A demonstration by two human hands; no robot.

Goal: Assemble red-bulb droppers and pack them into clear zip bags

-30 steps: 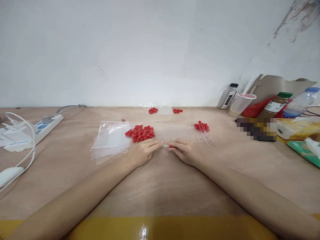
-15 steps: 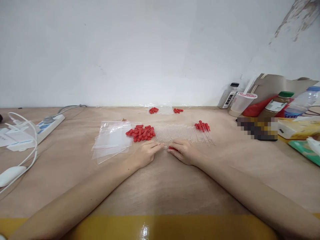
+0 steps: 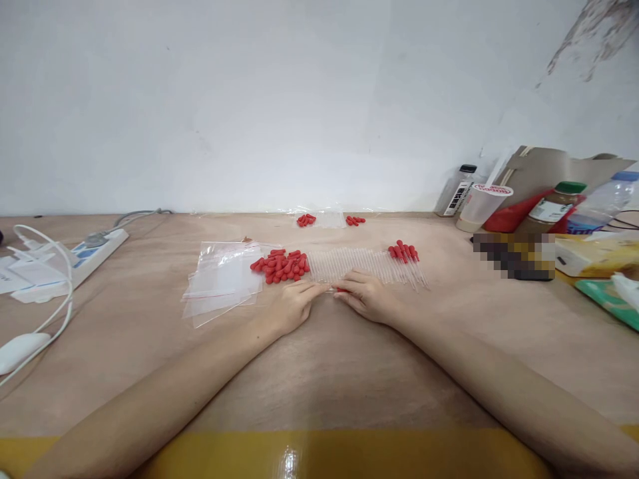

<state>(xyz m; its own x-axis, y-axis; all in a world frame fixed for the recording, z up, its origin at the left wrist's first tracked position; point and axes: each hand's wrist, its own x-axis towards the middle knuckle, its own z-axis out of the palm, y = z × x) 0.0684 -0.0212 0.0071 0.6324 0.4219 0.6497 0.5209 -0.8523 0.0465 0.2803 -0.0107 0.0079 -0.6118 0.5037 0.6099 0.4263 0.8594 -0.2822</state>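
Observation:
My left hand is closed, its fingertips pinching a thin clear glass tube that is mostly hidden. Close against those fingertips, my right hand is closed on a red rubber bulb, of which only a little shows. Behind both hands lies a row of clear glass tubes. A pile of loose red rubber bulbs is at the row's left end. At its right end, several droppers have red bulbs fitted on their tubes.
Clear zip bags lie left of the bulb pile. By the wall is a clear bag with red bulbs at both ends. A power strip and white cable are far left. A cup, bottles and a tissue pack crowd the right.
My hands have come closer together, so the gap between their fingertips has narrowed and less of the tube and bulb shows. The things on the table have stayed put.

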